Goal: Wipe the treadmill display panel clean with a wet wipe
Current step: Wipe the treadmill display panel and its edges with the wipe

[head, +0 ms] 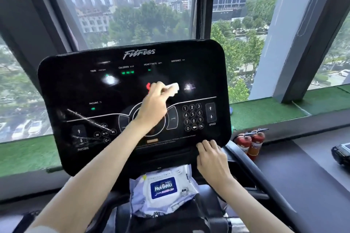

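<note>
The black glossy display panel (79, 85), tilted back and lit with green readouts (127, 72), bears pale streaks (89, 119) at its 8 o'clock, while the bunched white wet wipe (173, 87) presses at 2 o'clock of its centre.

One panel (75, 85), wipe (173, 88), pack (162, 189); two extinguishers (243, 143) (257, 142) (red).

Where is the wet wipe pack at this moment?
In the head view, the wet wipe pack lies low at centre, just below the display panel, left of the right hand.
</note>
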